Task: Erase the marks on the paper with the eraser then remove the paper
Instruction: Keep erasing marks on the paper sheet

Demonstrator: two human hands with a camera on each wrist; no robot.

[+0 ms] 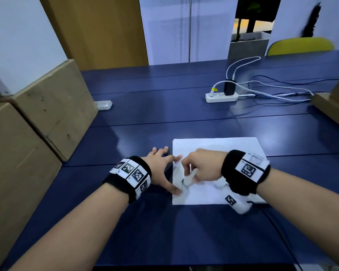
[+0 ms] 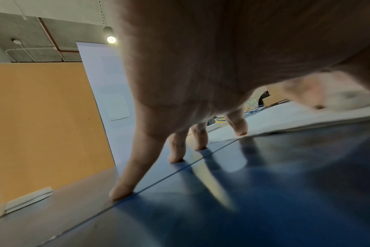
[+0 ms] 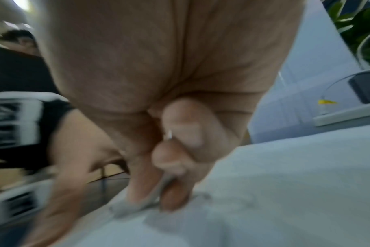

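Observation:
A white sheet of paper [image 1: 223,145] lies flat on the blue table [image 1: 145,114]. My left hand [image 1: 164,169] is spread open beside it: the index fingertip and thumb press on the sheet's left edge, and the other fingertips [image 2: 127,183] rest on the table. My right hand [image 1: 191,178] hovers low over the sheet's left part and pinches a small whitish eraser [image 1: 186,181] between thumb and fingers. In the right wrist view the eraser [image 3: 142,202] touches the paper [image 3: 264,192]; this view is blurred. I can make out no marks on the sheet.
Stacked cardboard boxes [image 1: 47,114] line the table's left side, and more cardboard [image 1: 333,106] stands at the right edge. A white power strip [image 1: 221,96] with a black charger and trailing cables lies behind the paper. A small white object [image 1: 104,104] sits by the boxes.

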